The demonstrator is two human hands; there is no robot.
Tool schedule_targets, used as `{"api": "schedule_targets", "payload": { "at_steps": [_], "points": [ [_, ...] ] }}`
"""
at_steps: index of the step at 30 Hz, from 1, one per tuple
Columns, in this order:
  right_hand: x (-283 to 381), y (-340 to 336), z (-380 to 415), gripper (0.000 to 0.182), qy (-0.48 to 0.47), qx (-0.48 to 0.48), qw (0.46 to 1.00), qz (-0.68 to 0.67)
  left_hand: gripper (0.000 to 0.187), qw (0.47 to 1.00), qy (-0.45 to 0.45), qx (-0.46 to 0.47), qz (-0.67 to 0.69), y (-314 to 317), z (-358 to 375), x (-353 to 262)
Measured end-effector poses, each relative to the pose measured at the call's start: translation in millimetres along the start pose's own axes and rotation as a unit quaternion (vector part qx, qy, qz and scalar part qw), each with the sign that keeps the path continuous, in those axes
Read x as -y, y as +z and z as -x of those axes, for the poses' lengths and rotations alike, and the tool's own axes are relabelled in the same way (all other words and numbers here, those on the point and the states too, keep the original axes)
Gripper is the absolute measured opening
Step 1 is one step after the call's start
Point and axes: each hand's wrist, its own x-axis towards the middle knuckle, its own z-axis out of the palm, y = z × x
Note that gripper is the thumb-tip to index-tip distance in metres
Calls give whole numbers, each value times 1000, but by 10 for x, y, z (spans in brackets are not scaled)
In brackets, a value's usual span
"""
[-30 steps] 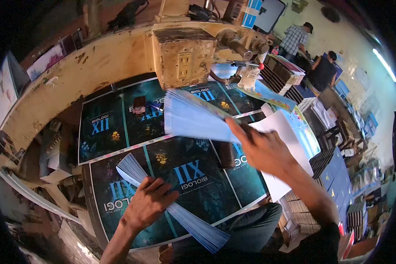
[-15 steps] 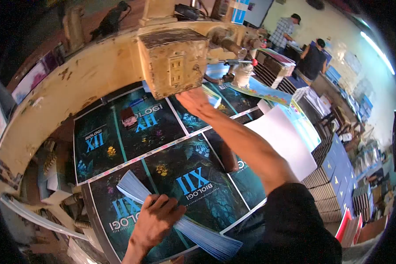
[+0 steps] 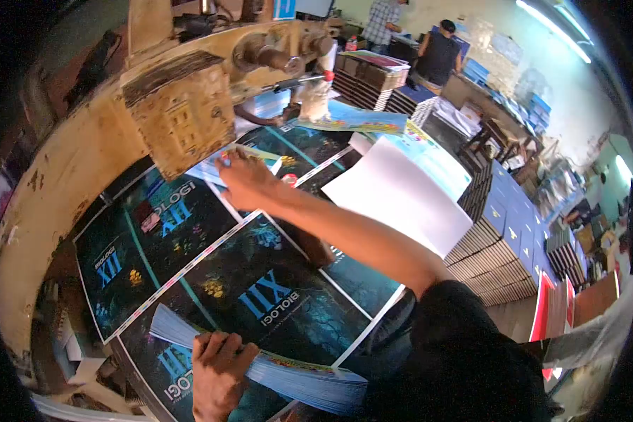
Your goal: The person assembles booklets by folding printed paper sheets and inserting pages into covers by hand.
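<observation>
In the lower part of the view my left hand (image 3: 221,369) is closed round the middle of a fanned stack of blue-edged sheets (image 3: 309,383), above a dark printed sheet (image 3: 239,302) marked BIOLOGI XII. My right hand (image 3: 246,179) reaches forward, its fingers on a light blue and green printed bundle (image 3: 207,169) just beside the worn yellow machine block (image 3: 183,116). The far end of that bundle is partly hidden by the block and my fingers.
A curled white sheet (image 3: 401,193) lies right of my right forearm. Tall stacks of blue-covered books (image 3: 510,211) stand further right. Two people (image 3: 439,56) (image 3: 383,24) are at the back wall. A metal shaft (image 3: 271,60) juts from the machine.
My right hand has come out from beneath the block with the printed bundle at its fingers. The camera view has turned right, and the left hand still holds its stack.
</observation>
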Motion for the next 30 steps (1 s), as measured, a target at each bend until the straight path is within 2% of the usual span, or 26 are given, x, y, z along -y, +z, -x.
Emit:
{"api": "schedule_targets", "payload": {
  "at_steps": [1, 3, 5, 7, 9, 10, 12, 13, 15, 16, 18, 19, 20, 21, 23, 24, 25, 26, 27, 29, 30],
  "points": [
    [133, -366, 254, 60, 9, 19, 997, -79, 38, 1000, 8, -4, 3, 28, 6, 22],
    [311, -899, 831, 43, 26, -3, 985, -168, 38, 998, 23, -27, -50, 70, 26, 44],
    [344, -1194, 1353, 36, -5, -76, 975, -211, 37, 998, 29, -13, -48, 44, 0, 54],
    [313, -1429, 1764, 37, 0, -101, 975, -200, 37, 999, 24, -11, -29, 1, -36, 9],
    [270, -1607, 2090, 41, 116, -20, 959, -258, 31, 998, 6, 23, -65, -72, -110, -62],
    [271, -1702, 2240, 41, 115, -26, 957, -267, 33, 996, 24, 10, -82, -44, -112, -23],
    [271, -1834, 2484, 45, 194, 85, 935, -286, 37, 994, 36, -28, -98, -79, -161, -78],
    [257, -1831, 2608, 45, 187, 79, 934, -293, 37, 993, 33, -26, -109, -132, -182, -128],
    [210, -1787, 2842, 43, 101, 82, 940, -315, 36, 994, 6, -36, -104, -218, -251, -199],
    [198, -1773, 2925, 43, 94, 78, 940, -319, 36, 993, 2, -37, -112, -261, -284, -214],
    [194, -1725, 3022, 44, 135, 95, 931, -324, 36, 984, -62, -86, -144, -386, -306, -233],
    [193, -1723, 3030, 44, 117, 98, 929, -337, 38, 971, -60, -152, -174, -386, -354, -186],
    [215, -1736, 3025, 45, 140, 93, 932, -321, 38, 961, -76, -167, -205, -448, -381, -135],
    [235, -1736, 3027, 45, 168, 84, 934, -304, 38, 951, -87, -182, -235, -510, -409, -59],
    [262, -1669, 3077, 51, 183, 95, 918, -338, 36, 911, -1, -309, -274, -509, -429, 334],
    [267, -1571, 3107, 55, 186, 88, 923, -324, 30, 907, -66, -318, -267, -387, -235, 712],
    [257, -1485, 3109, 59, 191, 79, 929, -308, 30, 904, -60, -322, -275, -338, -140, 976],
    [237, -1433, 3092, 68, 202, 101, 921, -318, 30, 869, -62, -365, -327, -299, -80, 1200],
    [244, -1431, 3050, 68, 203, 92, 922, -318, 31, 849, -72, -394, -344, -246, 4, 1426],
    [311, -1434, 2947, 76, 220, 18, 927, -304, 34, 811, -93, -438, -377, -92, 226, 1896],
    [308, -1326, 2919, 88, 210, 0, 931, -298, 36, 798, -115, -449, -385, 1, 327, 2072]
  ]
}}
